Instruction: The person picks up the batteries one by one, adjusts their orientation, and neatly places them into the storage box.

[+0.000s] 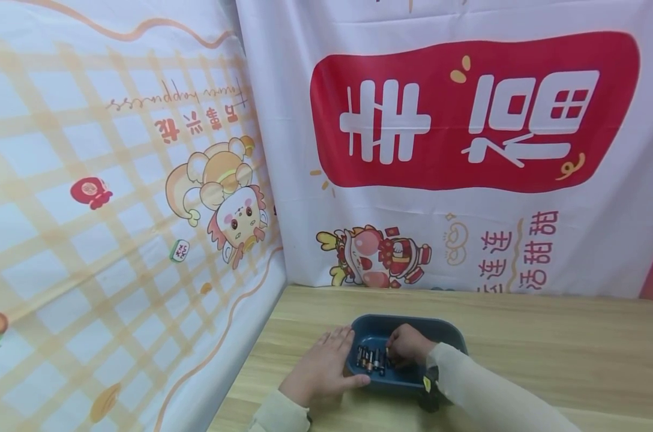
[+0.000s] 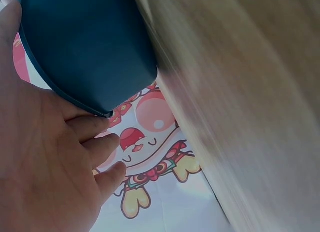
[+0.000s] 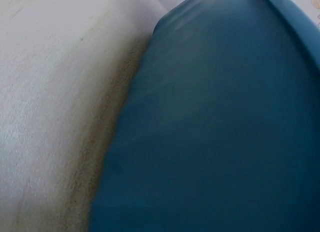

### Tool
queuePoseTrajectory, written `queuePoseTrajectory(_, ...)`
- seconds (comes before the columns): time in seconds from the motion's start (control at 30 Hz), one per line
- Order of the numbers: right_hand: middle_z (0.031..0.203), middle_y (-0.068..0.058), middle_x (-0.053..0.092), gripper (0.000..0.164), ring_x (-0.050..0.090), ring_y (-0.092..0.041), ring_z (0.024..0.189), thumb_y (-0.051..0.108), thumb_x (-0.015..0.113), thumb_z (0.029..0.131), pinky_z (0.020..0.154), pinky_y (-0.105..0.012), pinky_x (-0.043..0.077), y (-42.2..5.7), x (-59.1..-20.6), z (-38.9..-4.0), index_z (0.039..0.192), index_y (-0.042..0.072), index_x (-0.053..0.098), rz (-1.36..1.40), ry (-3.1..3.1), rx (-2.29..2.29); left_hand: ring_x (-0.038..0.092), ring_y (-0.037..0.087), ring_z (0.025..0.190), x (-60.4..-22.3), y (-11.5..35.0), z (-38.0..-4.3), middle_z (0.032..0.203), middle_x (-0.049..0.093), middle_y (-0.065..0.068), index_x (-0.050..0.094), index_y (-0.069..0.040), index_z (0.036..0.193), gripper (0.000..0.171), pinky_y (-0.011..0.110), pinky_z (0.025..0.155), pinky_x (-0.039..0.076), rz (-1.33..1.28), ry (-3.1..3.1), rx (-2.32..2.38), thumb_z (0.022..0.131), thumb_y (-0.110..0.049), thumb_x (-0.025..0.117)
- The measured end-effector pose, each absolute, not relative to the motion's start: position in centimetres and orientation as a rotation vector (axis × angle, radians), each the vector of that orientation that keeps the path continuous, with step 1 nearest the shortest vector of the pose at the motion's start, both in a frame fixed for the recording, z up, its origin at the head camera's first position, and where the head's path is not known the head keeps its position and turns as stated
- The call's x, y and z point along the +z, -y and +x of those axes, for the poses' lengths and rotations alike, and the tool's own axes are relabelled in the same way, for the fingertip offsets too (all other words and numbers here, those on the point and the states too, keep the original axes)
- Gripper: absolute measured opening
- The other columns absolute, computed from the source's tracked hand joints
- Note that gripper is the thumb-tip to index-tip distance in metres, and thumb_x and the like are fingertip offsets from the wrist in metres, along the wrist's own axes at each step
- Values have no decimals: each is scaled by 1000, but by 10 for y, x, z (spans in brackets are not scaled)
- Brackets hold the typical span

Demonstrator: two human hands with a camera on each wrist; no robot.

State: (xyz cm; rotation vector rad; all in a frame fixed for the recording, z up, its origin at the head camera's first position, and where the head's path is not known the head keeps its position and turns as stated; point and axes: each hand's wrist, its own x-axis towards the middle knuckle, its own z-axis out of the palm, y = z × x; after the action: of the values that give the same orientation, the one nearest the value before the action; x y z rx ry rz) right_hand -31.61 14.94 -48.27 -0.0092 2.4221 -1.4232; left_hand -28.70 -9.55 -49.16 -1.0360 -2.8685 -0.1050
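Batteries (image 1: 370,360) in tub (image 1: 380,327), left half; tub on table (image 1: 553,348).

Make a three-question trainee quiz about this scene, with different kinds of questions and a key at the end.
1. Multiple choice: Where do the batteries lie relative to the tub?
A) underneath it
B) inside it
C) in front of it

2. True or false: The right hand reaches into the tub.

3. Fill in the blank: In the head view, the left hand is at the tub's ____ end.

Key: 1. B; 2. true; 3. left.
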Motion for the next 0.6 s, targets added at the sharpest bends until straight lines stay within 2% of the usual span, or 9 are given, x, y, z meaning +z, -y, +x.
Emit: queuePoseTrajectory(0.6,90,-13,67,22,67,-25,79,-5,64,87,66,-38,59,-173,-476,-315,108,-5,67,-82,-2386,-1413,16,21,146,-489,94,-286,160,20,6,25,-8,155,101,46,116,18,-1004,2903,-123,85,-81,35)
